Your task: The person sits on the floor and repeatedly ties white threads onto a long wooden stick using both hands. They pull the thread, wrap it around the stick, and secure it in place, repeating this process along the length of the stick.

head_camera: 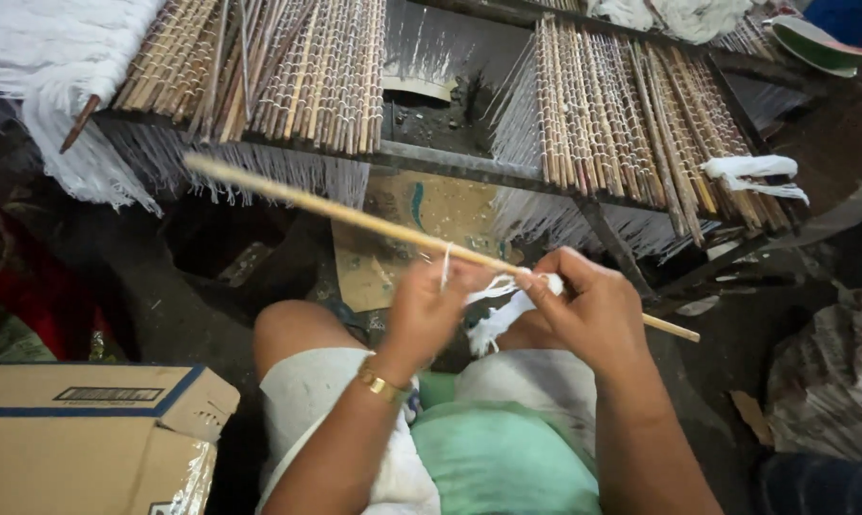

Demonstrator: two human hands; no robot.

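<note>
While many sticks already lie tied in rows on the rack (469, 170) at twelve o'clock, one long stick (355, 216) is not yet done. The left hand (429, 307) pinches it, fingers closed around the wood. The right hand (591, 310) grips white string (500, 307) against the stick at three o'clock. I think the knot is only started. A cardboard box (88, 434) sits at eight o'clock.

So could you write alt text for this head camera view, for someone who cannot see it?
Two hands, the left hand and right hand, hold a long thin wooden stick and white thread over the person's lap. Beyond them, racks of thread-wound sticks rest on a dark frame; a cardboard box sits lower left.
</note>
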